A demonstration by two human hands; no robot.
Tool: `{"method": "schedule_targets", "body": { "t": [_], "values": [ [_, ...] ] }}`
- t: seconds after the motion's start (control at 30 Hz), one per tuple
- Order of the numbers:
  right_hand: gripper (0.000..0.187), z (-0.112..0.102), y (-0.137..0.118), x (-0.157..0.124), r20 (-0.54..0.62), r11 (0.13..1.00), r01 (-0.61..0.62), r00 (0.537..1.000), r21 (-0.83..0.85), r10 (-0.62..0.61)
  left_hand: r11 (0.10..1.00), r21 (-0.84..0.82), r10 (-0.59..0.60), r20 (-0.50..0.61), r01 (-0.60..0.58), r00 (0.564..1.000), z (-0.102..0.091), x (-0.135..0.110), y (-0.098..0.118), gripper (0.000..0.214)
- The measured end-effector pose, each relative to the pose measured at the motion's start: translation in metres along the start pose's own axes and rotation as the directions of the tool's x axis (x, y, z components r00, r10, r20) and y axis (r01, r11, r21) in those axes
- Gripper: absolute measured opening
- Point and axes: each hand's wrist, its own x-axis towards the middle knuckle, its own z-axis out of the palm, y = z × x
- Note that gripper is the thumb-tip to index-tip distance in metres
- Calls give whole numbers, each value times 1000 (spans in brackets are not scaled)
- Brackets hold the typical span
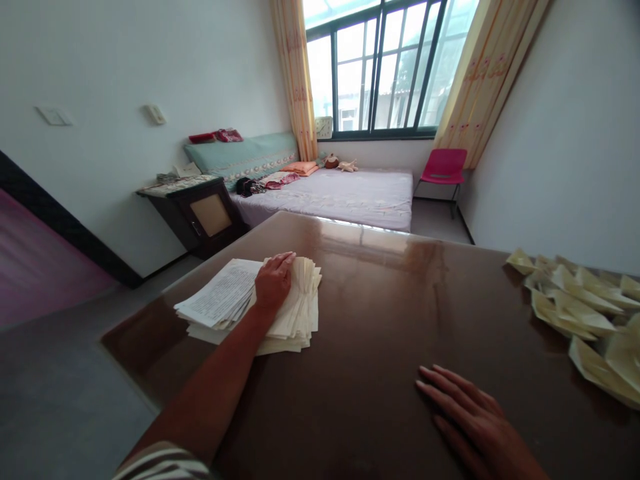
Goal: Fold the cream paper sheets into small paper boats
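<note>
My left hand [273, 280] rests palm down on a loose stack of printed paper sheets [220, 300] at the left part of a dark brown glossy table [380, 313]. Its fingers lie flat and slightly curled over the top sheets, holding nothing. My right hand [467, 413] lies flat on the bare table surface near the front right, fingers stretched out and apart, empty. A heap of several folded cream paper boats [585, 313] sits at the table's right edge, well apart from both hands.
Beyond the table stand a bed with a pale cover [345, 190], a dark bedside cabinet [197, 213] to its left and a red chair [443, 170] under the window. Grey floor lies left of the table.
</note>
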Motion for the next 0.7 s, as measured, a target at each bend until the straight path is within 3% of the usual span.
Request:
{"method": "schedule_targets", "body": {
  "t": [0.4, 0.6, 0.7],
  "values": [
    [50, 2, 1, -1, 22, 1000, -4, 1000, -11, 4, 993, -120, -23, -91, 12, 996, 0, -2, -6, 44],
    [51, 3, 2, -1, 7, 1000, 7, 1000, -13, -7, 992, -126, -35, -17, 33, 999, -1, -4, -5, 35],
    [52, 2, 1, -1, 1, 999, 21, 1000, -42, -21, 995, -98, -18, -38, 14, 999, -1, -2, -2, 42]
  ]
}}
